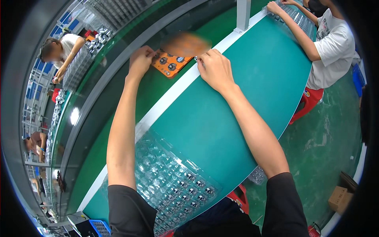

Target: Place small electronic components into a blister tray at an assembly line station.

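An orange plate [171, 70] with several dark round parts [172, 66] in its recesses lies on the green conveyor belt, beyond the white rail. Its far part is blurred. At its left edge, my left hand [141, 63] is pinched closed; whatever is between the fingertips is too small to tell. My right hand [216, 70] reaches over the white rail [169, 100] at the plate's right side. Its fingertips are pressed together by a tiny shiny piece [196, 59] that I cannot identify. Beneath my left forearm, a clear plastic blister tray [158, 158] holds several small dark and silver parts in its near pockets.
The blister tray rests on the teal tabletop [197, 130]. A white post [243, 15] rises from the rail. Co-workers sit at the upper right [333, 43] and across the belt [65, 51]. A red stool [308, 103] and a cardboard box [339, 198] stand on the floor.
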